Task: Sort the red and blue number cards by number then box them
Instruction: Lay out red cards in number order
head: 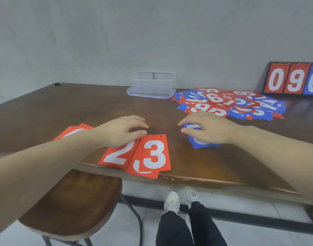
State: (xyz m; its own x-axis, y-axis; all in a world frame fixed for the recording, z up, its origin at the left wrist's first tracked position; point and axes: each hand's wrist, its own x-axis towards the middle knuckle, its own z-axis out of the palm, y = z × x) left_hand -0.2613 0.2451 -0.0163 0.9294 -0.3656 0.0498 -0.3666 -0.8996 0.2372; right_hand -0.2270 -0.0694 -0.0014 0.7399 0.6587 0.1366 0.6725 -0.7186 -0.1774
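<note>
Red cards lie in a row near the table's front edge: a "3" pile [153, 155], a "2" card [116, 157] and further red cards [73, 130] behind my left forearm. My left hand [120, 129] rests flat, fingers relaxed, over the top of the "2" card. My right hand [209, 130] lies with loosely bent fingers on a small stack of blue cards [199, 144]. A mixed heap of red and blue cards [228, 103] is spread at the back right. A clear plastic box [152, 84] stands on its lid at the back centre.
A scoreboard [294, 79] showing 0, 9, 0 leans against the wall at the far right. A black pen [59, 83] lies at the table's far left corner. A wooden stool [72, 201] stands under the front edge, beside my feet.
</note>
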